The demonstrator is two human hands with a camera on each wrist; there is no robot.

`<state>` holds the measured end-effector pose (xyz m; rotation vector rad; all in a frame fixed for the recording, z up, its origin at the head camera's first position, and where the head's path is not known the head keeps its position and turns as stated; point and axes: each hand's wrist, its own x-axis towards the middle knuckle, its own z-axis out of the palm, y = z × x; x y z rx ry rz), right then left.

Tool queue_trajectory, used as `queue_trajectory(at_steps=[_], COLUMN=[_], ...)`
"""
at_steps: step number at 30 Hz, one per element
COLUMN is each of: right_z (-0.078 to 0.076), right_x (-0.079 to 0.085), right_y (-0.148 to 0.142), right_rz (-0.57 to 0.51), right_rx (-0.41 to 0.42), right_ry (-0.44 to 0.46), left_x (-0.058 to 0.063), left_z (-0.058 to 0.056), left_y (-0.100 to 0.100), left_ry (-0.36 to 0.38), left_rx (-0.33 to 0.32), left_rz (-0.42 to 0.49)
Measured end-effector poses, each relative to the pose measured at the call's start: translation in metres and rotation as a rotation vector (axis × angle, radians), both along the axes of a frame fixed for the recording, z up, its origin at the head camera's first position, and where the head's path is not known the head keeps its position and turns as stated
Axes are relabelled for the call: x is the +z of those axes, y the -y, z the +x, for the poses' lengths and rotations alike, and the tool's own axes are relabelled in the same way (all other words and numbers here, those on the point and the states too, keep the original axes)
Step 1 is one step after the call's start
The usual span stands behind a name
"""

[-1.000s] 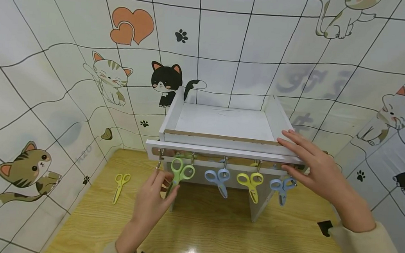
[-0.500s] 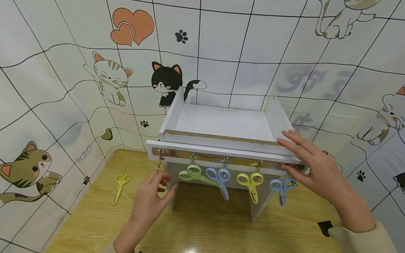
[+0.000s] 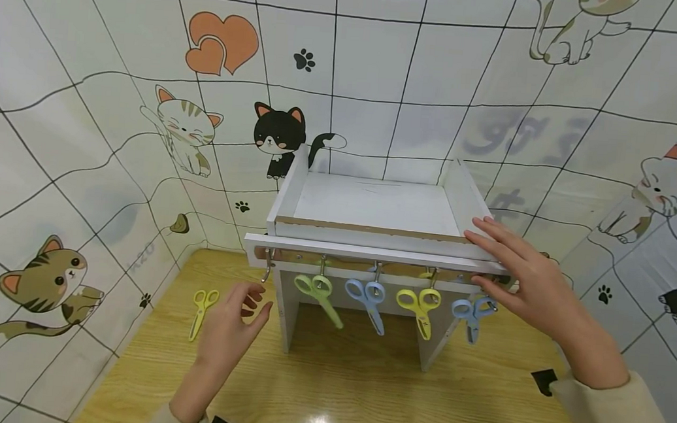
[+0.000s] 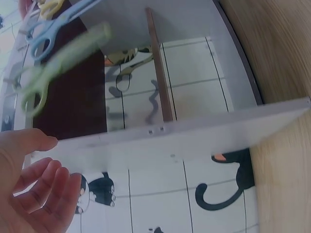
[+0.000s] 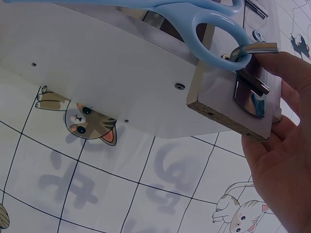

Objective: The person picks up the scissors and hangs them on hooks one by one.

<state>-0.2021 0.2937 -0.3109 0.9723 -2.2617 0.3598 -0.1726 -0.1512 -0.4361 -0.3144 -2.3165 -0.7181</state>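
Just below the leftmost hook [image 3: 268,267], my left hand [image 3: 230,325] is loosely bent and holds nothing. To its right, green scissors [image 3: 319,295] hang tilted by one loop; they are blurred in the left wrist view. Further along the rail hang blue scissors [image 3: 369,302], yellow scissors [image 3: 421,309] and another pair of light blue scissors [image 5: 194,29]. My right hand [image 3: 522,283] holds the right end of the white shelf [image 3: 365,251], its thumb in front and fingers over the side. Yellow scissors [image 3: 200,313] lie on the table, left of my left hand.
The shelf's top forms a shallow white tray [image 3: 374,204] with raised sides. Two side panels [image 3: 285,319] hold it up on the wooden table [image 3: 361,396]. A cat-print sheet [image 3: 372,63] hangs behind and at both sides.
My left hand has let go of the green scissors and moved left and down. The green scissors swung right, then back, and hang from their hook. My right hand stays in place.
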Motion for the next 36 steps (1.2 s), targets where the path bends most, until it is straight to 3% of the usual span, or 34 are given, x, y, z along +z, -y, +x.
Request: queue_trajectory(at_steps=[8, 14, 24, 28, 36], right_z=[0.0, 0.0, -0.001, -0.002, -0.002], right_x=[0.0, 0.0, 0.0, -0.001, -0.001], right_y=[0.0, 0.0, 0.0, 0.0, 0.001], right_rz=[0.003, 0.02, 0.011, -0.006, -0.024], right_rx=[0.001, -0.017, 0.005, 0.02, 0.036], right_ry=[0.003, -0.02, -0.034, -0.024, -0.009], left_x=[-0.004, -0.012, -0.028, -0.034, -0.048], left_z=[-0.008, -0.017, -0.032, -0.036, -0.044], left_y=[0.02, 0.039, 0.067, 0.075, 0.096], left_ry=[0.05, 0.047, 0.133, 0.187, 0.363], left_rx=[0.074, 0.121, 0.179, 0.204, 0.252], left_rz=[0.002, -0.023, -0.001, 0.012, -0.018])
